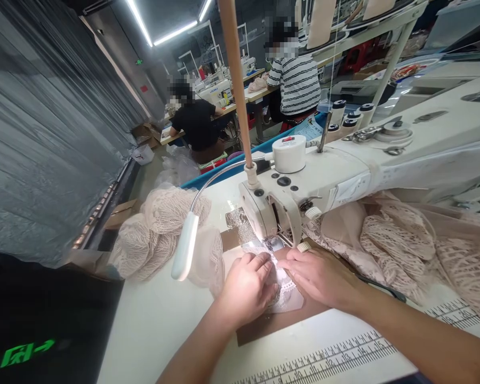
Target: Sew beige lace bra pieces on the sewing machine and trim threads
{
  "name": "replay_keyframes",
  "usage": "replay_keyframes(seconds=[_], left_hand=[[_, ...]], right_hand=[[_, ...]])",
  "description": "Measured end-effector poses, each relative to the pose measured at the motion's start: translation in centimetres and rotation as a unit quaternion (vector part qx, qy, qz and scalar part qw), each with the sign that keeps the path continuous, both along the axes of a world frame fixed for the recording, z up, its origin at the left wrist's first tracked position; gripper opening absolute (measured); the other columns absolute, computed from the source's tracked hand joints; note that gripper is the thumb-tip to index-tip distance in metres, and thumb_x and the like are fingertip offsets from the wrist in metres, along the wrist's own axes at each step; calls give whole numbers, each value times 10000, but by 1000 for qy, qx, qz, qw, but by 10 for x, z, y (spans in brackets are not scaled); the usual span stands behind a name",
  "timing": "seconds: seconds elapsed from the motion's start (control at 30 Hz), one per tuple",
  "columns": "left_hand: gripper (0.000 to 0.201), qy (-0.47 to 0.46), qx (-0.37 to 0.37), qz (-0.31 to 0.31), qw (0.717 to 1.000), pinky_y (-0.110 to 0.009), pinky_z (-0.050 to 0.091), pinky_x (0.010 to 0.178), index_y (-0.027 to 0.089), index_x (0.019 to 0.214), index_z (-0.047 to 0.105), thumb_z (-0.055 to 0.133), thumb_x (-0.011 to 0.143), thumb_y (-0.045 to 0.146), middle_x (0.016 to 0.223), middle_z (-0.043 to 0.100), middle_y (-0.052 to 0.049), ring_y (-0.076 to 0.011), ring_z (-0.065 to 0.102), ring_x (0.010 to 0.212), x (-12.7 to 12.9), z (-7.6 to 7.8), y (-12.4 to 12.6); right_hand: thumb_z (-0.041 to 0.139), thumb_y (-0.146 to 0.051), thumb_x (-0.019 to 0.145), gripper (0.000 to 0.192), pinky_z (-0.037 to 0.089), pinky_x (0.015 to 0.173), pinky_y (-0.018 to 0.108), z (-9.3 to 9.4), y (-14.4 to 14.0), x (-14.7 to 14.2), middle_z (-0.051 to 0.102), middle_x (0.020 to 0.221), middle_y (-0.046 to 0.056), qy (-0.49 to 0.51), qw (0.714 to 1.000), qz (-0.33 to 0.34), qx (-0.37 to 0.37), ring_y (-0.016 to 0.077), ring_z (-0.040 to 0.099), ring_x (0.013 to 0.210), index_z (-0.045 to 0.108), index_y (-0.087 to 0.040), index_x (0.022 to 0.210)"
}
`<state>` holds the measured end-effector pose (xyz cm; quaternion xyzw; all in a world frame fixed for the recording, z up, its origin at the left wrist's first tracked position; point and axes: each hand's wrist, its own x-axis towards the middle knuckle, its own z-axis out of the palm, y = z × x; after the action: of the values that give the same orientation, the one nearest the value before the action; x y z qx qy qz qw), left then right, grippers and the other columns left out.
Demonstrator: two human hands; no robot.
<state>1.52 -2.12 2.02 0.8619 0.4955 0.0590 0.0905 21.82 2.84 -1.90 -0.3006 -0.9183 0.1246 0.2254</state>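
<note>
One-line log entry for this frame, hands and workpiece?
left hand: flat on lace piece | right hand: pressing lace piece beside needle area | sewing machine: lamp on | lace pile: left of machine

Off to the left of the table point(156, 325) there's a heap of pale lace pieces point(152, 234), and a bigger pile of lace fabric point(416, 245) sits on the right. A gooseneck lamp point(185, 253) bends over the near edge (it's switched on). Printed ruler strips point(328, 362) run along the front. Further back, two people point(294, 74) sit at their own machines under ceiling tube lights point(176, 32).
</note>
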Motion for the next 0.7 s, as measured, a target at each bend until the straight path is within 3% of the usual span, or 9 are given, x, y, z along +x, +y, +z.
replay_keyframes(seconds=[0.2,0.7], left_hand=[[448,16,13,-5,1000,-423,489,871,134,1296,505,496,890,325,1350,518,-74,-268,494,1001,2,-8,1],[504,9,-6,6,1000,-443,478,885,153,1333,476,496,874,361,1386,485,-79,-275,483,1027,0,-6,4]], right_hand=[[400,-134,901,258,307,598,287,1,-1,0,514,727,21,-36,999,10,-4,147,458,645,646,-187,845],[380,-147,909,287,299,602,297,7,-2,-1,528,740,28,-44,999,9,-18,155,435,633,663,-189,893]])
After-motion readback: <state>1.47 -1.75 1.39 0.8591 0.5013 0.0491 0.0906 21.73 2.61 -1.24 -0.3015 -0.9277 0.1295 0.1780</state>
